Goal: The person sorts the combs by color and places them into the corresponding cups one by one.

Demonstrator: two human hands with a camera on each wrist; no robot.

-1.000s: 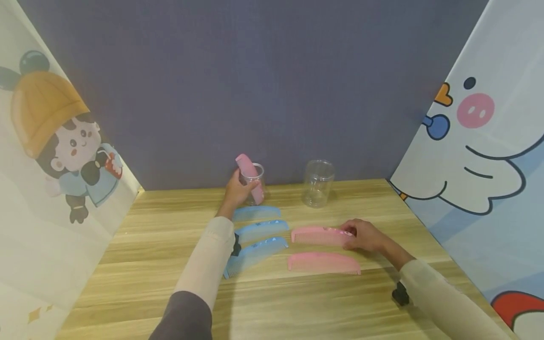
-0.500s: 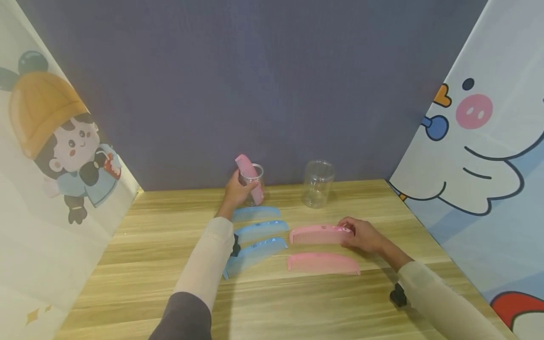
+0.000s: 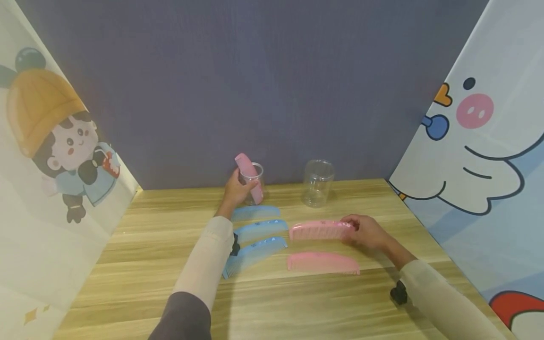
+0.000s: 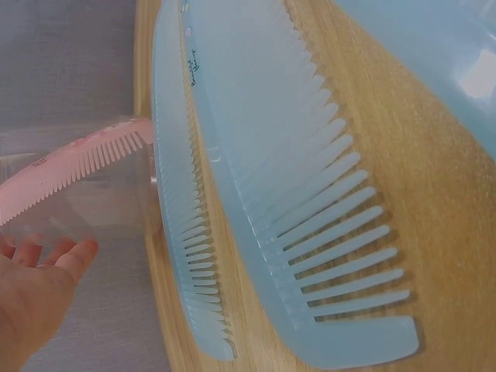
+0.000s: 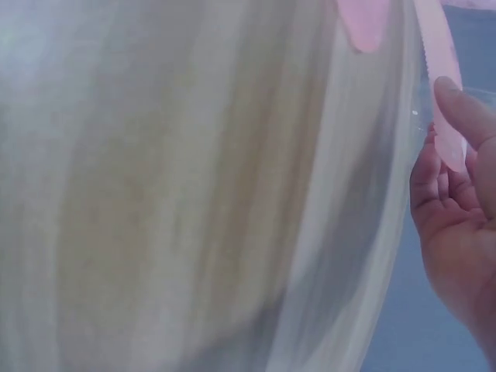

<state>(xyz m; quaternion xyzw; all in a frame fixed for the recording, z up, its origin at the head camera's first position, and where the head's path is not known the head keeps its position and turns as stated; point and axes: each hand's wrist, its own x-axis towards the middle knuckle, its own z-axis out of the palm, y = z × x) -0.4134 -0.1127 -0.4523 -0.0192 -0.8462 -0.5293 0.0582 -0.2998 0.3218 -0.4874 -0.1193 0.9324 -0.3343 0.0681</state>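
Pink comb [image 3: 321, 230], raised slightly off the tabletop [image 3: 170, 283] and held level by its right end in the grip of the right hand [image 3: 366, 232], fingers and thumb pinched round it; in the right wrist view only a narrow pale strip of this comb shows against the fingertips [image 5: 457, 116], and most of that view is a blurred cream surface that cannot be identified. Second pink comb [image 3: 323, 263] lying flat just in front of the held one, apart from it. Left hand [image 3: 236, 191], its grip curled round a small clear jar [image 3: 251, 183] at the back of the tabletop; the hand hides the jar's left side. A third pink comb [image 3: 249, 177] stands tilted in this jar, its upper end projecting above the rim; the left wrist view shows its teeth through the clear wall, with the hand cut off at the lower left corner. Three blue combs [image 3: 255, 230] in a row near the left forearm, the nearest partly covered by the sleeve. Empty-looking second clear jar [image 3: 317, 183] well to the right, against the dark backdrop.
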